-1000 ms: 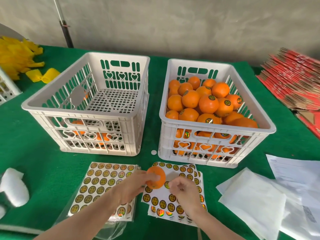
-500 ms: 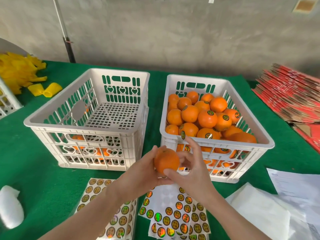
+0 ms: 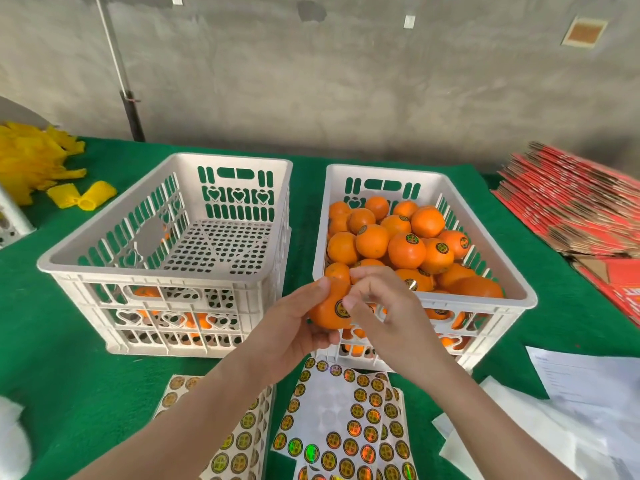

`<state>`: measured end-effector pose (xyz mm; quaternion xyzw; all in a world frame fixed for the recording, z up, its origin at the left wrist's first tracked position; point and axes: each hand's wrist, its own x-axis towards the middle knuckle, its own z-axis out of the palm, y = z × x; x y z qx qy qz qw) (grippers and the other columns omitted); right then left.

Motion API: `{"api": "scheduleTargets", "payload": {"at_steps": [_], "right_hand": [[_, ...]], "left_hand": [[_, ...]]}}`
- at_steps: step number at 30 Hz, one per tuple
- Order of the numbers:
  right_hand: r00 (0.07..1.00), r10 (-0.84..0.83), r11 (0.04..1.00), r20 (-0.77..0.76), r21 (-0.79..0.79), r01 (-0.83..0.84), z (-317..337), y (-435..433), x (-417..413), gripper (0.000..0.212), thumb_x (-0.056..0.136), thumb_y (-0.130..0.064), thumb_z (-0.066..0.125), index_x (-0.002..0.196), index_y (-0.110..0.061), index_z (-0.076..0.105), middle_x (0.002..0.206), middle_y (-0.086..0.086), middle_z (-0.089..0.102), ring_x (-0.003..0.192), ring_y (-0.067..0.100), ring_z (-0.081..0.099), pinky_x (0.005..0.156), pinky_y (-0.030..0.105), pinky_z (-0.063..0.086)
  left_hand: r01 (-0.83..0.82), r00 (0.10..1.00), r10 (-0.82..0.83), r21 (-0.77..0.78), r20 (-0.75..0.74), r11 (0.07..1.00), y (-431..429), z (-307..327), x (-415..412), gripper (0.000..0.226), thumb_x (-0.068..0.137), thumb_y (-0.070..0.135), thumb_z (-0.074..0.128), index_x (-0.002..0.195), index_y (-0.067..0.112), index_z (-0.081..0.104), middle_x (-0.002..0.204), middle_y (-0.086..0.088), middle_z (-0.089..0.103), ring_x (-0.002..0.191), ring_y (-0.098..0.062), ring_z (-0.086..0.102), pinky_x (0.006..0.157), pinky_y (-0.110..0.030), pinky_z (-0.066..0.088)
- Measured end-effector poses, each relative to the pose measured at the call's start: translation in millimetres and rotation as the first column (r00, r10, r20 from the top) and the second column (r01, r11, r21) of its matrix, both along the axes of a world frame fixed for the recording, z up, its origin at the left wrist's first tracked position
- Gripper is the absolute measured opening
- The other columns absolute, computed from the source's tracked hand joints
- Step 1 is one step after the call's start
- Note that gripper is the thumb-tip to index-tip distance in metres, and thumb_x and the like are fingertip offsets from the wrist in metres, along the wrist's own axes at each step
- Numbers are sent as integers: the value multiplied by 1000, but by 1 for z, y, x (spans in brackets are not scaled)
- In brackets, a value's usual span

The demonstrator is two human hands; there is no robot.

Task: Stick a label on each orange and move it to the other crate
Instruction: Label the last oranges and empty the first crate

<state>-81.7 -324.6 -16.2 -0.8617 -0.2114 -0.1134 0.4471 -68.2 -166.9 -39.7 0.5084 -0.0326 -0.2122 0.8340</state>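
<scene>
Table (image 3: 52, 375): green cloth, carrying two white crates side by side, with the sticker sheets (image 3: 346, 420) lying nearer the person.
Left crate (image 3: 159, 276): showing a few oranges (image 3: 194, 320) low down through its front slots.
Right crate (image 3: 485, 304): holding a heap of oranges (image 3: 405, 249), several wearing round labels.
Left hand (image 3: 294, 327): cupping the held orange from below and the left, fingers curling round it.
Right hand (image 3: 384, 313): fingers curling over the fruit's top, thumb pressing at the label's edge.
Held orange (image 3: 325, 313): sitting between both hands, in front of the right crate's near left corner.
Label (image 3: 341, 309): lying on the orange's near face, partly under the thumb.
</scene>
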Motion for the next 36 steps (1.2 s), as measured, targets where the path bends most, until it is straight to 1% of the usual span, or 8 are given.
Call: {"api": "scheduleTargets", "payload": {"at_steps": [12, 15, 18, 21, 24, 27, 31, 36], "right_hand": [[911, -234, 960, 340, -64, 271, -12, 12, -3, 16, 85, -29, 60, 83, -13, 60, 102, -1, 59, 93, 16, 58, 70, 30, 50], [964, -248, 966, 94, 99, 239, -15, 11, -3, 36, 83, -41, 67, 111, -33, 45, 106, -19, 55, 93, 3, 58, 72, 26, 52], [987, -46, 961, -154, 262, 86, -21, 5, -4, 53, 79, -41, 71, 119, -49, 36, 114, -25, 54, 104, -2, 56, 81, 22, 53], [996, 62, 989, -71, 135, -52, -28, 8, -8, 62, 76, -39, 74, 124, -50, 36, 119, -31, 47, 111, -10, 47, 86, 10, 45], [996, -73, 989, 49, 129, 66, -18, 0, 7, 64, 70, -25, 80, 109, -55, 38, 110, -29, 47, 101, -8, 49, 76, 6, 43], [956, -281, 958, 81, 89, 274, 1, -32, 40, 62, 69, -26, 81, 113, -43, 42, 103, -29, 46, 93, -6, 46, 70, 7, 38], [783, -615, 773, -96, -266, 575, 12, -93, 88, 69, 70, -32, 75, 127, -20, 38, 108, 1, 55, 103, 26, 54, 85, 38, 45], [689, -700, 632, -190, -614, 473, -14, -118, 111, 67, 74, -40, 70, 124, -17, 33, 106, 6, 59, 109, 31, 54, 101, 48, 29]], "left_hand": [[-40, 996, 37, 38, 81, 998, -3, 0, 0, 44, 82, 39, 58, 114, 9, 60, 85, -9, 67, 64, -20, 59, 63, -31, 49], [-41, 995, 36, 52, 96, 998, 0, -1, -1, 46, 82, 40, 62, 116, 10, 59, 86, -9, 69, 63, -22, 63, 56, -27, 52], [-74, 987, 56, 116, 147, 990, 4, -4, -5, 48, 79, 40, 62, 118, 12, 61, 95, -13, 69, 71, -27, 67, 59, -29, 54], [-123, 975, 94, 136, 199, 983, -3, -3, -5, 40, 82, 39, 68, 113, 14, 65, 104, -14, 69, 87, -26, 69, 67, -31, 56], [-124, 960, 76, 164, 269, 979, -22, 9, 4, 40, 84, 46, 52, 113, 21, 64, 105, -5, 71, 95, -17, 69, 73, -24, 56], [-253, 878, 37, 397, 477, 882, -33, 17, 25, 25, 101, 37, 36, 112, 35, 58, 103, 21, 68, 99, 1, 63, 82, -14, 48], [-326, 900, 7, 662, 436, 675, -30, 13, 62, 33, 97, 12, 43, 128, 18, 53, 114, 3, 64, 98, -8, 61, 87, -20, 45], [-298, 915, 31, 623, 401, 724, -20, 14, 71, 31, 96, -3, 39, 118, 7, 57, 85, 2, 65, 65, 0, 64, 58, -5, 47]]}}
